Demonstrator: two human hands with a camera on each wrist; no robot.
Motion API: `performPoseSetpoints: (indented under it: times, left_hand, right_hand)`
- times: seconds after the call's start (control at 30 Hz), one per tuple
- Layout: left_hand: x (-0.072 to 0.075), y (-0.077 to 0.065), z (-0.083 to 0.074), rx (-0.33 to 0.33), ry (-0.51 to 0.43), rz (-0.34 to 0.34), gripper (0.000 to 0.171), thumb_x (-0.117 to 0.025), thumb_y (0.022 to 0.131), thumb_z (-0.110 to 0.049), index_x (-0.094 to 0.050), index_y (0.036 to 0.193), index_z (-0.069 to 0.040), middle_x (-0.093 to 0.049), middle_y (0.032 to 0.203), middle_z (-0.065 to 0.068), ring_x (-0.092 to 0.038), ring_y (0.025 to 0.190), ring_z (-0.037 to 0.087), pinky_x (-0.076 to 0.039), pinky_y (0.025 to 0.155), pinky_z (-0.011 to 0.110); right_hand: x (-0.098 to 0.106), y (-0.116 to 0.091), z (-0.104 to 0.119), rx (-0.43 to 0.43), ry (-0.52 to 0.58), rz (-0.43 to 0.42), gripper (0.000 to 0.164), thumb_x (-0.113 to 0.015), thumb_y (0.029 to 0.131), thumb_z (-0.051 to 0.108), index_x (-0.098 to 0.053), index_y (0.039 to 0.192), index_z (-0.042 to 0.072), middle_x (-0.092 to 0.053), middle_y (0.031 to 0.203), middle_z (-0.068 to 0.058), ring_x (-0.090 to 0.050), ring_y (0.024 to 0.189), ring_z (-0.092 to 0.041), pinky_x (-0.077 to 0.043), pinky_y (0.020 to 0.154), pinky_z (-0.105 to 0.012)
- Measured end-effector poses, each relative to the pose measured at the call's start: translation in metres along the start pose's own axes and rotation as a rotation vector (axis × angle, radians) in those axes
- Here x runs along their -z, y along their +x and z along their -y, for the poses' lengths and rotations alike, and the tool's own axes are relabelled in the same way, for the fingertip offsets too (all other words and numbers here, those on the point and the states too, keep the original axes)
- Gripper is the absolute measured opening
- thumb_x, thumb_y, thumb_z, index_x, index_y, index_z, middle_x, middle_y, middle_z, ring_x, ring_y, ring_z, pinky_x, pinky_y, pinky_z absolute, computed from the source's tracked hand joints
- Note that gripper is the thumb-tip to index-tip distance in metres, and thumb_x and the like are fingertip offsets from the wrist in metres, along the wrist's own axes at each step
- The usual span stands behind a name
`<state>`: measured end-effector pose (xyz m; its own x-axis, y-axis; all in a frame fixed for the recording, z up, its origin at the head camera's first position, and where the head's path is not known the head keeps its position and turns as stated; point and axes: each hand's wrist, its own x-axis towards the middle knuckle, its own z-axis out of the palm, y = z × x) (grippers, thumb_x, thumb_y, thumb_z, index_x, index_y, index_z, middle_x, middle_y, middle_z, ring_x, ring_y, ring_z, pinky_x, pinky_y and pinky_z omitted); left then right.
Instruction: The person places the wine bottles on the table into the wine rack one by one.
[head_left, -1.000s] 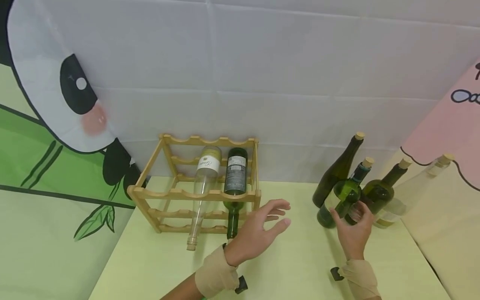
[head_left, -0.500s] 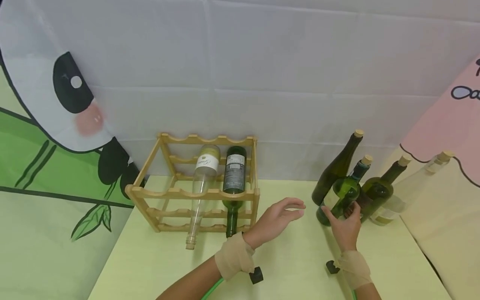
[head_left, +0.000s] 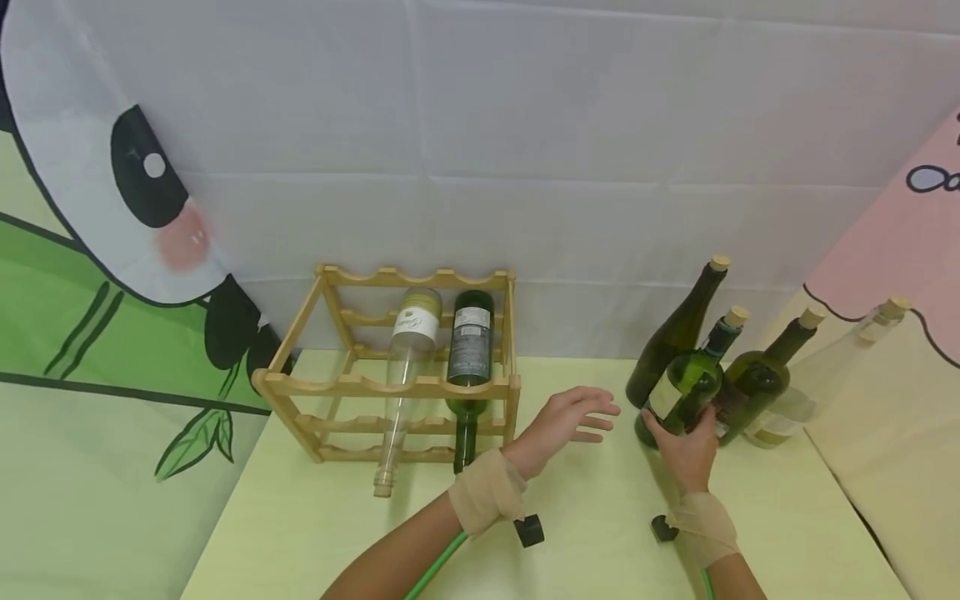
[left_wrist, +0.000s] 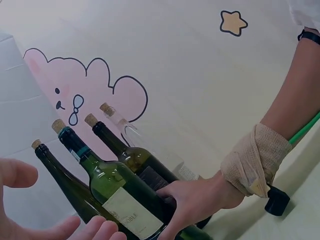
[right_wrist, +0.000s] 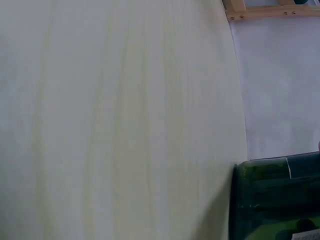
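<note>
My right hand (head_left: 688, 454) grips the lower body of a green wine bottle (head_left: 693, 379) with a pale label and a cork, its thumb on the left side and fingers on the right. The bottle stands upright on the table; the right wrist view shows its base (right_wrist: 260, 200) low at the right. My left hand (head_left: 562, 423) holds nothing, its fingers loosely extended toward the bottle from the left. In the left wrist view, part of the left hand (left_wrist: 55, 225) shows at the lower left, apart from the bottle.
Around the gripped bottle stand a slim dark bottle (head_left: 671, 346), another dark green bottle (head_left: 757, 383) and a clear bottle (head_left: 813, 375), all corked. A wooden wine rack (head_left: 390, 385) at the left holds a clear bottle (head_left: 405, 358) and a dark bottle (head_left: 470, 350), necks forward.
My right hand has moved slightly left and closed onto the green wine bottle. My left hand has shifted right, away from the rack.
</note>
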<state>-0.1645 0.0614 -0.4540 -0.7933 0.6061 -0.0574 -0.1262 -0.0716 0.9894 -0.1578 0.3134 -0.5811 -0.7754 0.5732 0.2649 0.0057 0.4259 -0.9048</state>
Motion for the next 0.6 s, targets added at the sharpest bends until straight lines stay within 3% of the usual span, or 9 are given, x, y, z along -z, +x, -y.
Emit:
performPoseSetpoints:
  times: [0.2,0.3,0.47,0.6]
  left_hand:
    - [0.003,0.005,-0.002,0.082,-0.027,0.079,0.046,-0.054,0.112,-0.038,-0.062,0.143,-0.005,-0.073,0.134,0.013,-0.073,0.120,0.027,-0.060,0.100,0.037]
    - [0.006,0.005,-0.004,0.097,-0.029,0.119,0.049,-0.052,0.112,-0.040,-0.061,0.145,-0.006,-0.074,0.133,0.011,-0.073,0.119,0.024,-0.059,0.100,0.036]
    - [0.011,0.001,-0.005,0.114,-0.033,0.152,0.048,-0.050,0.112,-0.040,-0.063,0.141,-0.004,-0.074,0.132,0.012,-0.073,0.118,0.027,-0.060,0.099,0.037]
    - [0.013,-0.003,-0.004,0.141,-0.040,0.167,0.047,-0.051,0.112,-0.040,-0.064,0.137,-0.003,-0.074,0.131,0.013,-0.073,0.118,0.028,-0.060,0.098,0.037]
  right_hand:
    - [0.000,-0.002,0.001,0.028,-0.017,-0.015,0.081,-0.094,0.083,0.020,-0.047,0.146,-0.001,-0.064,0.135,-0.023,-0.062,0.123,-0.037,-0.046,0.095,-0.031]
    - [0.002,-0.002,0.000,0.081,-0.016,-0.015,0.077,-0.094,0.081,0.014,-0.050,0.142,-0.003,-0.065,0.130,-0.023,-0.062,0.116,-0.032,-0.043,0.091,-0.022]
    - [0.003,-0.002,-0.003,0.175,-0.004,-0.007,0.079,-0.095,0.076,0.005,-0.053,0.142,-0.004,-0.066,0.131,-0.020,-0.059,0.115,-0.005,-0.042,0.094,-0.015]
    - [0.005,-0.002,-0.008,0.220,0.015,0.014,0.085,-0.095,0.072,0.000,-0.053,0.145,-0.003,-0.066,0.133,-0.008,-0.052,0.117,0.012,-0.042,0.099,-0.013]
